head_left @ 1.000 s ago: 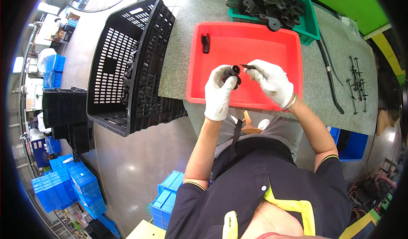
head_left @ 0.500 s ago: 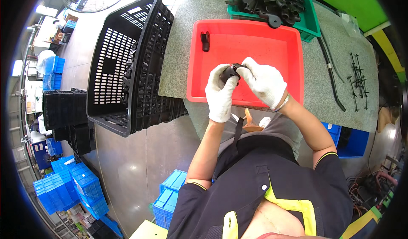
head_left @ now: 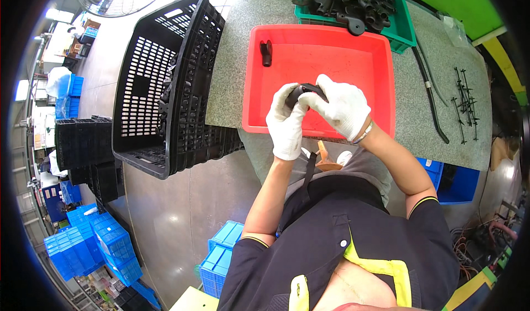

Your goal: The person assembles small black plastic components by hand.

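Moved since a second ago: right hand (head_left: 345, 109), then just apart from the left hand's part, now brought in against it; left hand (head_left: 286, 120) in much the same place. Nearest: dark shirt (head_left: 303, 250) with yellow trim, bare forearms reaching up from it. Both hands in white gloves, close together over the near half of a red tray (head_left: 342, 57). Left: fingers and thumb curled round a dark tubular part (head_left: 292, 95), held above the tray floor. Right: thumb and fingers pinching a small dark piece (head_left: 314, 89) at the top of that part; cannot tell from here how far into it, if at all. Inside the tray, at far left: one loose black fitting (head_left: 266, 54), upright in view. To the left, beside the grey speckled table (head_left: 232, 62): tall black slatted crate (head_left: 149, 90), dark pieces within. To the right on the table: bent black rod (head_left: 428, 84), then thin black sticks (head_left: 466, 109) in a loose bunch. Beyond the tray: green bin (head_left: 407, 35), heaped with black fittings (head_left: 353, 7). Farther off, at left: stacked blue crates (head_left: 88, 244) on the floor
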Available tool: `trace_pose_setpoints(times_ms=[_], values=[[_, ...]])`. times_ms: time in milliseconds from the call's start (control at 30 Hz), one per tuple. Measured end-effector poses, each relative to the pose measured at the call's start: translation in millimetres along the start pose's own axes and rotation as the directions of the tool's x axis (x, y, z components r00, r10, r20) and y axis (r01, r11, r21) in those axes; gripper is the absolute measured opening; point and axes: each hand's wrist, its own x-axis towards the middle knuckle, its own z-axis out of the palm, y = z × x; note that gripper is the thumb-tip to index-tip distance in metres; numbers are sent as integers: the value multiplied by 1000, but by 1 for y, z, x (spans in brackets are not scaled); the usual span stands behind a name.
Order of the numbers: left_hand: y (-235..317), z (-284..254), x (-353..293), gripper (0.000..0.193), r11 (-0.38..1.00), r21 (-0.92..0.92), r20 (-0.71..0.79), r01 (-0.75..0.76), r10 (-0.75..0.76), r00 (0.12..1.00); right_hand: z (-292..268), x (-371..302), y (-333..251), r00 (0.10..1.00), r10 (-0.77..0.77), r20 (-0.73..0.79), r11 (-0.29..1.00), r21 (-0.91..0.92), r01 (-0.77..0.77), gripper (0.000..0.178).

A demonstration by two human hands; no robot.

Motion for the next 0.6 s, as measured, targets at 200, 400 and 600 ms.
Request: trace_pose_setpoints(times_ms=[200, 400, 600], values=[[-1, -1, 0, 32, 1000, -13, 0, -12, 12, 1000, -2, 1, 0, 1000, -26, 3, 1000, 12, 26, 42], [-1, 0, 0, 33, 1000, -14, -1, -17, 17, 1000, -1, 0, 0, 1000, -27, 0, 1000, 9, 27, 43], [-2, -1, -1, 33, 1000, 14, -6, -27, 27, 1000, -7, 2, -3, 999, -7, 44, 1000, -21, 8, 45]])
